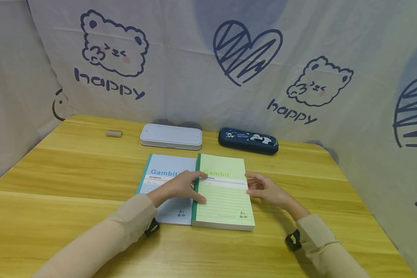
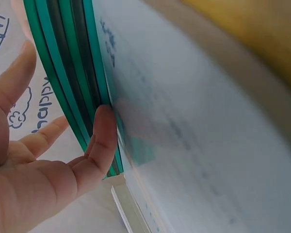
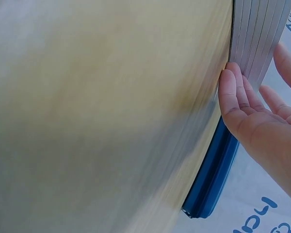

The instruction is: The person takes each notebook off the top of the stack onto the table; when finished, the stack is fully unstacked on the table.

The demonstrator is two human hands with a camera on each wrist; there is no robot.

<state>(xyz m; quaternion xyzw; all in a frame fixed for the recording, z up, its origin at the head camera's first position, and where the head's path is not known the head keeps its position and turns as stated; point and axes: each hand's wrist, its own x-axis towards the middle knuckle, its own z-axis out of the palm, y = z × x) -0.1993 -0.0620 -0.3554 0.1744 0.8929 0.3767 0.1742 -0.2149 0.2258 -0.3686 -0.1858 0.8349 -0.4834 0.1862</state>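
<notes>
A yellow-green notebook [image 1: 222,200] lies on top of a stack, its green spine facing left. Close beside it on the left is a pale blue notebook [image 1: 172,213], partly covered by my left hand [image 1: 184,185]. That hand reaches across to the stack's left side, thumb and forefinger over the green cover's edge. In the left wrist view, a fingertip touches the green and dark spines [image 2: 70,58] of several stacked notebooks. My right hand [image 1: 269,189] is at the stack's right side, fingers loosely extended against the page edges [image 3: 254,39]. Neither hand's fingers are wrapped round the stack.
Behind the notebooks stand a white case [image 1: 171,136] and a dark blue panda pencil case [image 1: 248,141]. A small brown cylinder-like piece [image 1: 114,133] lies at the back left of the wooden table [image 1: 73,166]. A printed cloth [image 1: 180,69] hangs along the back edge.
</notes>
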